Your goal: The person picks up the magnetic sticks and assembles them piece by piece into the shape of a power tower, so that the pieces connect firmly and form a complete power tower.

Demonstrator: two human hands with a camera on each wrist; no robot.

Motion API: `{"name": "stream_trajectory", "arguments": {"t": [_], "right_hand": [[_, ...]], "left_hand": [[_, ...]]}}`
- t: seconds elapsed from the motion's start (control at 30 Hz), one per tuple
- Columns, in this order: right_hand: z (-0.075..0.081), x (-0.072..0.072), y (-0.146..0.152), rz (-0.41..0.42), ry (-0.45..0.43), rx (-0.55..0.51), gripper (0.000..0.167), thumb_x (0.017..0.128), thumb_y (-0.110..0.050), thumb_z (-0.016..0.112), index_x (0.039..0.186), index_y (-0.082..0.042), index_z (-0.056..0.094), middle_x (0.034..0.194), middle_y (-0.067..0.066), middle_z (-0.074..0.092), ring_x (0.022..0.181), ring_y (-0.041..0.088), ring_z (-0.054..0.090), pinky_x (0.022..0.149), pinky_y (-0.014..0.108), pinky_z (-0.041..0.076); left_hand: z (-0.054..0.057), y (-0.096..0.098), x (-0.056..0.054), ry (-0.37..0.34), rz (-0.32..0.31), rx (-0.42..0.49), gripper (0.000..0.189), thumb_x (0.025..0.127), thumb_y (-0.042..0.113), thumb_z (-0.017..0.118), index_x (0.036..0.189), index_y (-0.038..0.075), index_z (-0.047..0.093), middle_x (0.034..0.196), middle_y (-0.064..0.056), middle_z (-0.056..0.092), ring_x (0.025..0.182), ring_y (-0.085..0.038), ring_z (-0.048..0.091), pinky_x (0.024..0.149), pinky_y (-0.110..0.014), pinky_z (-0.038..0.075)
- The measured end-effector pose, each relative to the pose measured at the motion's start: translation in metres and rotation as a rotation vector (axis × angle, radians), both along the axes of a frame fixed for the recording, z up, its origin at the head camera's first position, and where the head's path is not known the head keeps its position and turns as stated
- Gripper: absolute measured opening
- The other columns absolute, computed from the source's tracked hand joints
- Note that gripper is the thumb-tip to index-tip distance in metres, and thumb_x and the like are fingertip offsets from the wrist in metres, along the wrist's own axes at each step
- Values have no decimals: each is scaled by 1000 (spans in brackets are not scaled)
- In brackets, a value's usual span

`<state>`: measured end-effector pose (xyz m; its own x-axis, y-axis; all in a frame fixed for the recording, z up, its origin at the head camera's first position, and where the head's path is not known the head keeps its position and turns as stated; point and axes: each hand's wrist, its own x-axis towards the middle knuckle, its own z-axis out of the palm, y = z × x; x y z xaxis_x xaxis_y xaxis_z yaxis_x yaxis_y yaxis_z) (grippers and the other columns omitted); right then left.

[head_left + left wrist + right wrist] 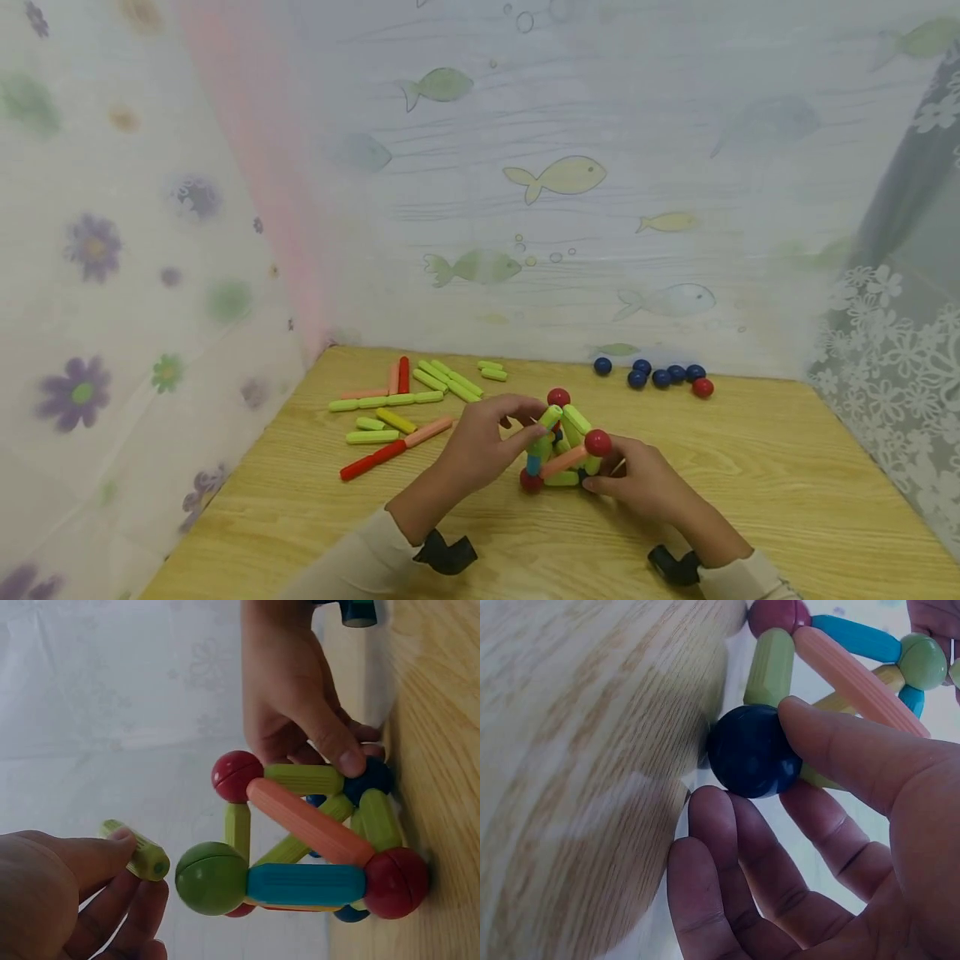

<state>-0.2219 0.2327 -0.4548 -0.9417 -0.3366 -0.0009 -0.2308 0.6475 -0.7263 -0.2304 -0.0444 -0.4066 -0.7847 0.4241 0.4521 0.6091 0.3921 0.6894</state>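
Observation:
A frame of magnetic sticks and balls stands on the table in front of me, with red balls (597, 442), an orange stick (307, 817), a blue stick (306, 884) and a green ball (214, 879) at an upper corner. My left hand (487, 437) pinches a short yellow-green magnetic stick (150, 859) between thumb and fingers. One end of that stick points at the green ball, with a small gap between them in the left wrist view. Low on the frame, my right hand (637, 483) holds a dark blue ball (751, 750) between thumb and fingers.
Loose yellow-green sticks (386, 401), red sticks (372, 461) and orange sticks (429, 432) lie on the left of the wooden table (750, 492). Several dark blue balls (661, 378) and a red ball (702, 387) sit at the back right. A patterned curtain (562, 175) hangs behind.

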Motion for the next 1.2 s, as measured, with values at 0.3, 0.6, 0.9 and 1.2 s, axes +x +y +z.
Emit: {"name": "stream_trajectory", "arguments": {"t": [0.3,0.6,0.9,1.2], "right_hand": [[2,2,-3,22,28,-1,37,89,-32,83,119,-14,69,87,-4,69,80,12,65,71,27,55],[-1,1,-5,38,19,-8,40,91,-33,81,125,-17,69,91,-4,70,82,12,66,71,27,55],[-2,3,-9,39,27,-11,45,90,-33,82,128,-15,68,91,-5,69,82,11,66,69,26,55],[-2,3,-10,39,24,-11,46,90,-34,82,130,-15,67,91,-5,69,82,12,66,69,26,55]], "left_hand": [[-5,5,0,155,-41,-80,28,97,25,74,125,21,75,115,9,74,100,-3,68,86,-28,58],[-11,14,-1,411,23,-255,27,95,27,77,121,22,77,113,6,75,103,-11,68,86,-27,56],[-16,18,2,483,56,-319,22,93,23,80,115,23,80,111,6,72,105,-13,65,90,-30,56],[-19,20,1,556,90,-394,21,94,22,79,114,23,81,110,7,72,104,-13,64,91,-30,54]]}}
